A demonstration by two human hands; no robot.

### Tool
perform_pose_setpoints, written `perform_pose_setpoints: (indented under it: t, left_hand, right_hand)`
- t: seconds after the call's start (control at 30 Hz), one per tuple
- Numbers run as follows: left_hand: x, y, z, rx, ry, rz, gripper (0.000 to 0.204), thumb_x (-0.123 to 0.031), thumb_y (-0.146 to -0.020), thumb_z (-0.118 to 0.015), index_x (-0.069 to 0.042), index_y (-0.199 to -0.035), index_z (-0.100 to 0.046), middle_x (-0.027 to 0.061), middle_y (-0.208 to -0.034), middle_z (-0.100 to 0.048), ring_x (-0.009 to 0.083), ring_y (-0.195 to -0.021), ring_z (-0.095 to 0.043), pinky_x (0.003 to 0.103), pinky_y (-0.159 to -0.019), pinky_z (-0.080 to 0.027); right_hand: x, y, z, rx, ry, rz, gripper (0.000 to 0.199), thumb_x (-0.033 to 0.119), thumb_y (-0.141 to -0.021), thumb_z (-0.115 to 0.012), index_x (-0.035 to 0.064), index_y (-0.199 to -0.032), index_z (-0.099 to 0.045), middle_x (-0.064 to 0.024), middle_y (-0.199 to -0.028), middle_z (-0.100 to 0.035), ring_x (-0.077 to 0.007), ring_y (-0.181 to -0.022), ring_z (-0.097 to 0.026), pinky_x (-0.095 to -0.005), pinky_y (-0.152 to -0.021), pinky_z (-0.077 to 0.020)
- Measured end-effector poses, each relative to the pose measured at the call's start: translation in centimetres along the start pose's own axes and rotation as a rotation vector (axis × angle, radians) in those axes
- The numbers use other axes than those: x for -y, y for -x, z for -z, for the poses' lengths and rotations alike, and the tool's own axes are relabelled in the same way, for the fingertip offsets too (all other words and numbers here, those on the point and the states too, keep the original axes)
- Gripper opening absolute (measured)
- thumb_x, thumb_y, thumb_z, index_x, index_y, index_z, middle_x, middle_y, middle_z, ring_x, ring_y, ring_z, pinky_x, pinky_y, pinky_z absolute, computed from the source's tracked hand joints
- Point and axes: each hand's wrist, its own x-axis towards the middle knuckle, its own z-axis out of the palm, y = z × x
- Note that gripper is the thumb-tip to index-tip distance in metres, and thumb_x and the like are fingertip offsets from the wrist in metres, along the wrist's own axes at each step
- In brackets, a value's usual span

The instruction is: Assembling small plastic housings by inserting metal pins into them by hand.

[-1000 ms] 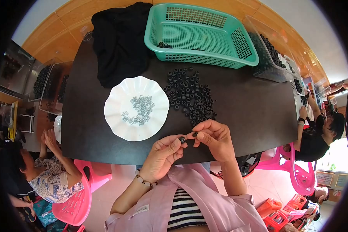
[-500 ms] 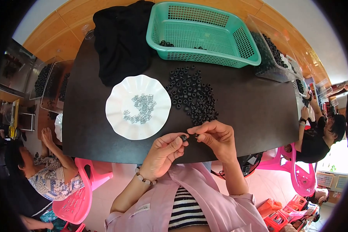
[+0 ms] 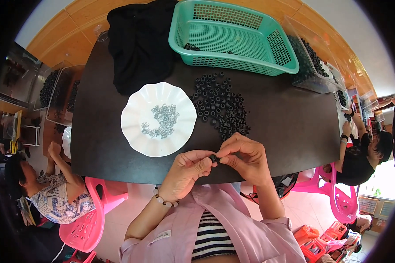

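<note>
A small black ring-shaped piece is pinched between the thumb and forefinger of my left hand, close above the table's front edge. From the other side, my right hand has its thumb and forefinger closed right at that piece. Whatever those right fingertips hold, if anything, is too small to make out. Beyond my hands lies a loose heap of the same black ring-shaped pieces. Left of it stands a white scalloped plate bearing many tiny clear bits.
A green plastic basket with a few black pieces stands at the back, beside a black cloth. Clear bins of black pieces stand at the right and far left. People sit on pink chairs at both sides.
My right fingertips have come left and now meet the black piece, which has turned in my left hand. At the left, the other person has leaned and raised their hands slightly.
</note>
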Motion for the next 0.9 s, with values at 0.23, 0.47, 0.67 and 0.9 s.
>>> perform_pose_setpoints:
  t: [0.23, 0.47, 0.67, 0.9]
  left_hand:
    - [-0.2, 0.0, 0.0, -0.027, -0.062, -0.026, 0.025, -0.012, -0.087, -0.066, -0.002, -0.109, -0.065, 0.0077, -0.093, -0.068, 0.0129, -0.082, -0.064, 0.023, -0.071, -0.051]
    - [-2.2, 0.0, -0.1, 0.036, -0.351, -0.005, 0.025, -0.015, -0.081, -0.073, -0.001, -0.101, -0.069, 0.0062, -0.086, -0.068, 0.0105, -0.074, -0.062, 0.023, -0.068, -0.050]
    - [-2.6, -0.2, -0.2, 0.072, -0.355, 0.005, 0.026, -0.019, -0.081, -0.073, 0.000, -0.099, -0.069, 0.0065, -0.083, -0.068, 0.0103, -0.068, -0.060, 0.023, -0.062, -0.049]
    - [-2.1, -0.3, -0.2, -0.003, -0.265, 0.048, 0.026, -0.024, -0.085, -0.070, -0.001, -0.098, -0.069, 0.0077, -0.079, -0.068, 0.0105, -0.065, -0.059, 0.022, -0.061, -0.048]
  right_hand:
    - [0.0, -0.2, 0.4, 0.045, 0.053, 0.002, 0.015, -0.005, -0.075, -0.072, 0.0026, -0.087, -0.071, -0.0050, -0.083, -0.063, -0.0121, -0.077, -0.056, -0.0245, -0.069, -0.0441]
    - [0.8, -1.2, 1.2, 0.258, -0.103, -0.157, 0.021, -0.002, -0.077, -0.071, 0.0035, -0.097, -0.070, -0.0039, -0.089, -0.062, -0.0110, -0.079, -0.057, -0.0240, -0.070, -0.0460]
    - [0.4, -1.6, 1.4, 0.351, -0.122, -0.136, 0.026, -0.001, -0.076, -0.072, 0.0013, -0.102, -0.070, -0.0050, -0.089, -0.062, -0.0116, -0.082, -0.057, -0.0242, -0.072, -0.0448]
    - [0.3, -1.1, 0.8, 0.236, -0.237, -0.198, 0.028, -0.002, -0.075, -0.073, -0.0007, -0.103, -0.069, -0.0064, -0.089, -0.062, -0.0119, -0.080, -0.056, -0.0237, -0.072, -0.0460]
